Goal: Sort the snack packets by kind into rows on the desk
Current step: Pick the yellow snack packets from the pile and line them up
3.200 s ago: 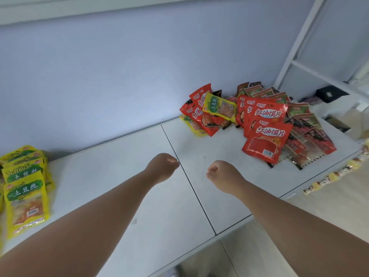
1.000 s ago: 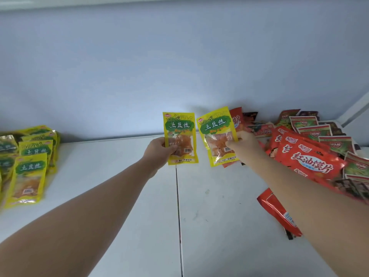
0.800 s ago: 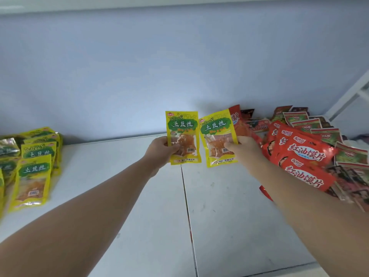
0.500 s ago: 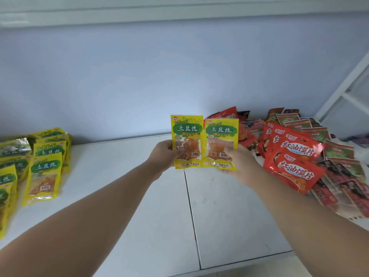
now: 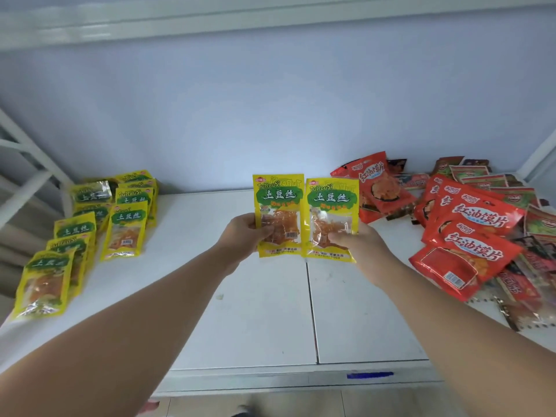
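My left hand (image 5: 245, 234) grips a yellow snack packet (image 5: 279, 206) by its lower left edge and holds it upright above the middle of the white desk (image 5: 264, 311). Beside it my right hand (image 5: 358, 240) holds a second yellow snack packet (image 5: 332, 203) of the same kind; the two packets touch side by side. Rows of matching yellow packets (image 5: 128, 227) lie at the desk's left end. A loose heap of red packets (image 5: 475, 227), with green-labelled and darker packets mixed in, covers the right end.
A pale blue wall rises right behind the desk. White shelf struts (image 5: 27, 158) stand at the far left and another at the far right. A strip of blue tape (image 5: 370, 375) sits on the desk's front edge. Floor tiles show below.
Both hands went from empty fists over the desk to each holding a yellow packet. In the last second the two packets came together, side by side, and shifted slightly toward me.
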